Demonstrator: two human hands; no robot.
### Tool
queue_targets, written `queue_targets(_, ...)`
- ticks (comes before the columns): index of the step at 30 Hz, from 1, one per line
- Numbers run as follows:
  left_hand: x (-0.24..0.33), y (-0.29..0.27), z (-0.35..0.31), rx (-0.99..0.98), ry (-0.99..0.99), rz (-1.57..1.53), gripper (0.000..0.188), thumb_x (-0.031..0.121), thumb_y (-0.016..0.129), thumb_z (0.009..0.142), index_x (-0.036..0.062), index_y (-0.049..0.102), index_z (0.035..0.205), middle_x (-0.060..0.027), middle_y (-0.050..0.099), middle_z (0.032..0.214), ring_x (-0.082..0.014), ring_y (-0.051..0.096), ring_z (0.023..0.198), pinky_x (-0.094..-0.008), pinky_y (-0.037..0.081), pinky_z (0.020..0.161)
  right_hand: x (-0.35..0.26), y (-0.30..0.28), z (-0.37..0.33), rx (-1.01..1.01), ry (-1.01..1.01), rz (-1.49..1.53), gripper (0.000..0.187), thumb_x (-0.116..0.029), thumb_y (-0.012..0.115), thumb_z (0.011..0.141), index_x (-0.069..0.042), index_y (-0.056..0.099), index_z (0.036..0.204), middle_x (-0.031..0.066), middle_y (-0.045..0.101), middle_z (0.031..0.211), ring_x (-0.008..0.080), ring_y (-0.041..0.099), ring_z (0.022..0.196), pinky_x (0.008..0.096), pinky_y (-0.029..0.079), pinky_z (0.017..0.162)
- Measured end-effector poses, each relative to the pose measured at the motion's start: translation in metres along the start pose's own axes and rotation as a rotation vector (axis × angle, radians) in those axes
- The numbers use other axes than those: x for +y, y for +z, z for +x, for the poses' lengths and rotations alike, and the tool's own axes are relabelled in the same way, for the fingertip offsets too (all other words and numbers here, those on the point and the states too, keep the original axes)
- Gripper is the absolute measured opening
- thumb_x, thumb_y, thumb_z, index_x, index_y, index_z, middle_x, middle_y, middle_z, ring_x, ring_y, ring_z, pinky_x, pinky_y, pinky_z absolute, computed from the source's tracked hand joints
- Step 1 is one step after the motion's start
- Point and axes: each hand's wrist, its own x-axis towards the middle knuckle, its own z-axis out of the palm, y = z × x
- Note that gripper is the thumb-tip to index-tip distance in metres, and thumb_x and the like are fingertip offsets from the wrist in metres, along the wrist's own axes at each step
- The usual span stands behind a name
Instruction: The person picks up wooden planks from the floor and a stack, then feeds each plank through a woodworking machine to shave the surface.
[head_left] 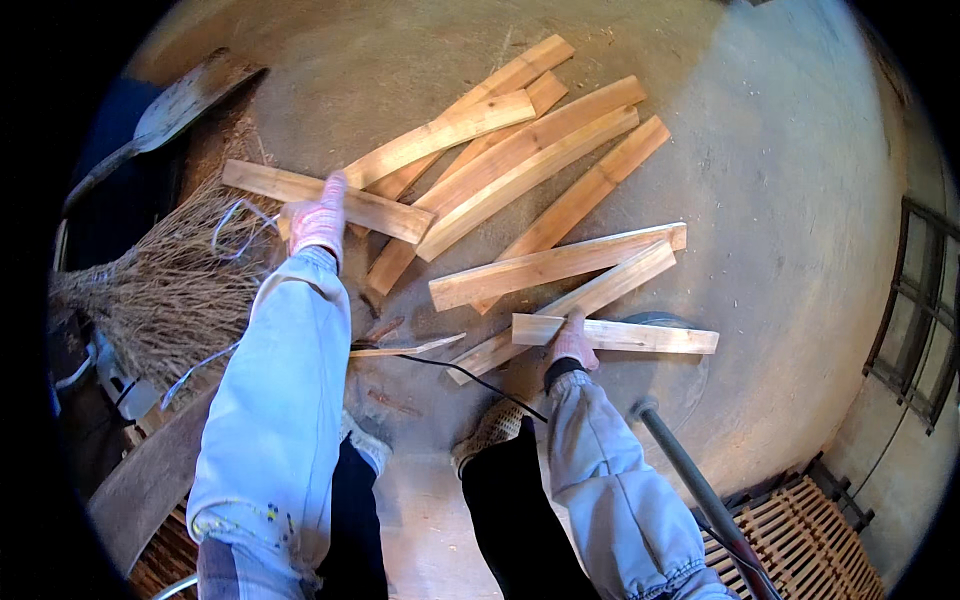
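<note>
In a pinkish glove, my left hand (320, 222) is closed around a short wooden board (388, 216) at the left end of a loose pile. My right hand (573, 343), also gloved, grips another pale wooden board (660, 338) nearer my feet, its thumb lying across the wood. Between and beyond the hands, several wooden boards lie crossed on the floor, among them a long wide board (540, 130) and a pale board (560, 265). A slanting board (620, 282) passes beneath the one in my right hand. The undersides of both grips are hidden.
A straw broom (165, 280) and a shovel (185, 110) are at the left. Near my right forearm slants a metal pole (690, 465), with a slatted wooden rack (805, 530) beyond it. A black cable (465, 370) and a wood splinter (410, 348) lie near my shoes.
</note>
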Motion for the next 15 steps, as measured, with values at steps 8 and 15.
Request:
queue_targets(8, 0.042, 0.048, 0.011, 0.164, 0.113, 0.290, 0.114, 0.041, 0.084, 0.076, 0.0077, 0.019, 0.164, -0.0307, 0.025, 0.164, -0.0408, 0.035, 0.151, -0.0425, 0.034, 0.123, 0.032, -0.009, 0.009, -0.110, -0.615, 0.027, 0.089, -0.025, 0.085, 0.077, 0.002, 0.043, 0.150, 0.0219, 0.068, 0.127, 0.0333, 0.068, 0.114, 0.0418, 0.052, 0.103)
queue_targets(15, 0.070, 0.041, 0.034, -0.107, 0.536, 0.322, 0.097, 0.024, 0.080, 0.081, 0.0136, 0.029, 0.162, -0.0252, 0.053, 0.151, -0.0406, 0.056, 0.136, -0.0423, 0.045, 0.115, -0.075, 0.035, -0.039, -0.835, -0.726, 0.370, 0.059, -0.012, 0.078, 0.086, 0.000, 0.054, 0.139, 0.0110, 0.068, 0.122, 0.0251, 0.066, 0.112, 0.0366, 0.054, 0.098)
